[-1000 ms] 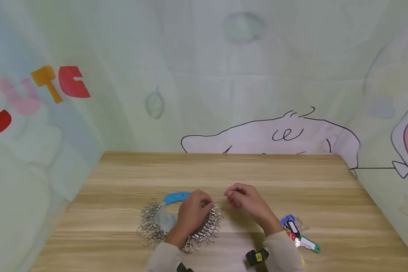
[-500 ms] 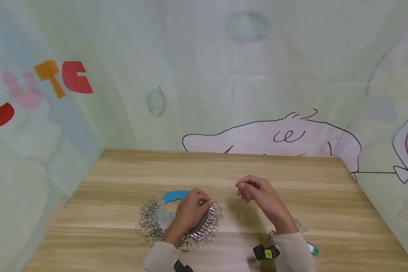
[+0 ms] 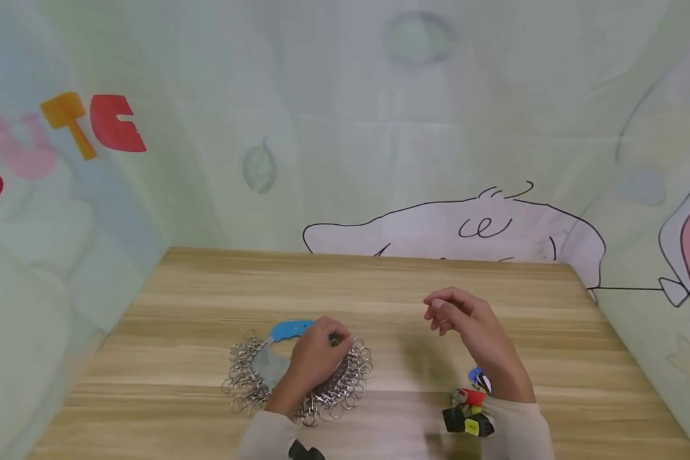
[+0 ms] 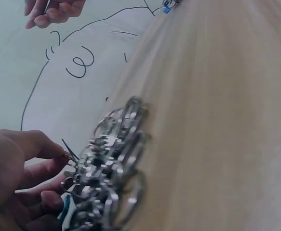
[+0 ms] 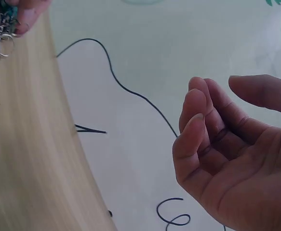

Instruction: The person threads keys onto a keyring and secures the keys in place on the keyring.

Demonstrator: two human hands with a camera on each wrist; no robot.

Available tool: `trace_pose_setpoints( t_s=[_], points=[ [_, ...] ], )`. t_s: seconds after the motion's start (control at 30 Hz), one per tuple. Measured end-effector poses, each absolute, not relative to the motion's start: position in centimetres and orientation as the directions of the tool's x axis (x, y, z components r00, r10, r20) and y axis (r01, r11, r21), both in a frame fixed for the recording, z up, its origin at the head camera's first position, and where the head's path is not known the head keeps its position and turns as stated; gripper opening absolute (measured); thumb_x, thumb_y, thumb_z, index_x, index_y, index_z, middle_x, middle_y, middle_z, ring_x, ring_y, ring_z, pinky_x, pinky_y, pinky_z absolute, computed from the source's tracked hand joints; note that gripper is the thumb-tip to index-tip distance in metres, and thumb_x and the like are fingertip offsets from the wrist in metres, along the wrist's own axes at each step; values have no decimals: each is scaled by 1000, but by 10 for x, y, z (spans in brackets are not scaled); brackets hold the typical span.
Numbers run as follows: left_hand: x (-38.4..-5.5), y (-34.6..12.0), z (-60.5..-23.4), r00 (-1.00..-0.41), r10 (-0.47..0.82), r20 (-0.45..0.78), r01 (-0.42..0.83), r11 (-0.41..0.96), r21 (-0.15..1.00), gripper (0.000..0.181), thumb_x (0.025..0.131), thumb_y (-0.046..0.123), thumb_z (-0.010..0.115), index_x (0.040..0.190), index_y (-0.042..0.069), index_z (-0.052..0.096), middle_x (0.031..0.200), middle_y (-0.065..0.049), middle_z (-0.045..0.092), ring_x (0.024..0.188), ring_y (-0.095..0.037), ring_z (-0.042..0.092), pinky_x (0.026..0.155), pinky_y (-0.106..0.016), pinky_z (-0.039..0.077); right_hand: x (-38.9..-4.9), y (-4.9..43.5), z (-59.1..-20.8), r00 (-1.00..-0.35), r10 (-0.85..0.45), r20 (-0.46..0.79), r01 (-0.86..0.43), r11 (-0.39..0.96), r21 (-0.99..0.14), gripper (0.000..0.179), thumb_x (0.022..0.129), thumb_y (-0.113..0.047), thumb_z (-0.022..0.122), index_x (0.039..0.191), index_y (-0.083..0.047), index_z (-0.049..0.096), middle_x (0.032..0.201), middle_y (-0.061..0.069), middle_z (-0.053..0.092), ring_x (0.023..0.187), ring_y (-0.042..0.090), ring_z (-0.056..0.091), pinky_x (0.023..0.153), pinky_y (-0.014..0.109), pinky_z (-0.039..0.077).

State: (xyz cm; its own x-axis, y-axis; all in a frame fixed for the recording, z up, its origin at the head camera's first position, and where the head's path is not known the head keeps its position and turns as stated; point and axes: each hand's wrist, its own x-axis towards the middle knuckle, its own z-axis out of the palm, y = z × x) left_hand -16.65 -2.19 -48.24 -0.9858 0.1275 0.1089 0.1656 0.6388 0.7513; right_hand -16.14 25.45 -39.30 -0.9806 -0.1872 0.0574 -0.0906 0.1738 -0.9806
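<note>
On the table lies a round key ring holder (image 3: pixel 270 364), with a blue handle (image 3: pixel 292 329), a grey plate and several silver key rings (image 3: pixel 238 374) fanned round its edge. My left hand (image 3: pixel 317 352) lies over its right part. In the left wrist view, thumb and forefinger pinch at the edge of the ring cluster (image 4: pixel 104 173); what exactly lies between the tips is hard to make out. Away to the right, my right hand (image 3: pixel 468 319) hovers above the table with loosely bent fingers. The right wrist view shows its palm (image 5: pixel 241 168) holding nothing.
Coloured key tags (image 3: pixel 473 397), among them red, blue and yellow, lie on the wooden table (image 3: pixel 218 281) by my right wrist, which partly hides them. A black wrist camera (image 3: pixel 473 424) is strapped there. Behind the table hangs a printed cloth (image 3: pixel 345 160).
My right hand has moved right and away from the key ring holder, with its fingers loosening a little. The left hand stays at the holder's edge.
</note>
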Motion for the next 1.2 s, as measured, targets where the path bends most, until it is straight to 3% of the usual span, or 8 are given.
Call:
trace_pose_setpoints(
  t_s=[0.2,0.3,0.4,0.6,0.83,0.93,1.03,1.2],
  points=[
    [-166,-28,-469,-982,186,13,120,578,807,9,96,20,67,97,12,71,74,2,61,49,-13,42,53,-35,41,-159,262,-387,-978,-197,71,-115,222,-968,27,105,-26,57,117,-3,64,102,18,65,88,33,62,74,35,54],
    [-167,-29,-467,-979,203,-12,109,575,811,10,98,20,66,98,12,71,71,4,61,53,-12,45,57,-35,43,-159,264,-385,-977,-208,43,-105,300,-948,27,105,-23,55,120,-2,63,102,15,66,90,32,62,76,36,54],
    [-168,-29,-468,-978,209,-10,120,599,792,10,98,20,66,98,12,71,87,3,66,66,-14,53,67,-38,47,-159,267,-387,-979,-205,7,-85,374,-924,25,106,-20,54,121,-2,62,102,13,65,90,30,61,76,37,53],
    [-168,-23,-475,-977,202,63,185,673,716,6,96,19,69,96,14,72,97,2,68,91,-18,63,81,-44,51,-162,259,-396,-970,-242,-32,-78,432,-898,22,105,-16,54,120,-2,62,102,16,66,86,31,62,76,45,53],
    [-163,-5,-481,-922,284,263,377,813,443,8,93,20,73,88,16,69,89,5,58,69,-12,57,55,-30,45,-160,252,-401,-937,-342,-64,-108,461,-881,23,103,-18,58,120,-4,64,102,14,66,84,37,63,71,47,53],
    [-162,-3,-481,-908,299,293,398,832,387,9,91,19,74,85,17,68,87,5,56,63,-10,54,49,-27,41,-157,255,-401,-938,-343,-53,-124,474,-871,25,103,-19,59,121,-3,63,103,13,67,84,35,63,71,44,53],
    [-162,-5,-479,-918,291,271,385,822,420,8,92,20,74,87,17,69,90,6,60,66,-11,57,51,-28,44,-156,257,-402,-944,-325,-46,-124,483,-866,25,103,-20,59,122,-4,63,103,13,67,83,34,63,72,41,53],
    [-167,-15,-477,-951,261,163,305,720,623,6,95,18,70,96,12,71,91,3,63,75,-13,59,64,-35,50,-157,255,-404,-941,-332,-58,-120,490,-864,23,103,-20,59,120,-6,64,101,11,67,83,35,63,71,43,52]
  ],
)
